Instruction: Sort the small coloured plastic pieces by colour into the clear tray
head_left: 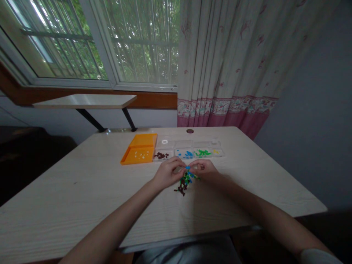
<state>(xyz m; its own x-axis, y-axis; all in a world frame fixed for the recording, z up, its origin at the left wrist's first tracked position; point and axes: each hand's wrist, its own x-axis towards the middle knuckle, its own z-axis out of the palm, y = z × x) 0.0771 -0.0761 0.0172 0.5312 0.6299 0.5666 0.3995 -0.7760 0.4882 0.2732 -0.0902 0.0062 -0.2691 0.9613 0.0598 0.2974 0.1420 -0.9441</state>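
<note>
My left hand [169,172] and my right hand [206,170] meet over the front middle of the table, both with fingers closed in a pinch. Between them is a small model of building bricks [183,182], brown at its lower end and green and blue further up. A light blue brick [187,167] shows at the top, right between the fingertips of both hands. The fingers partly cover the model, so which bricks each hand grips is hard to make out.
Beyond my hands lies an orange tray [143,140] with small white pieces. Adjoining it, a clear compartment tray [183,143] contains loose brown bricks [161,156], blue bricks [188,154], green bricks [202,152] and a few yellow bricks [216,151]. A raised shelf [85,101] stands at the back left.
</note>
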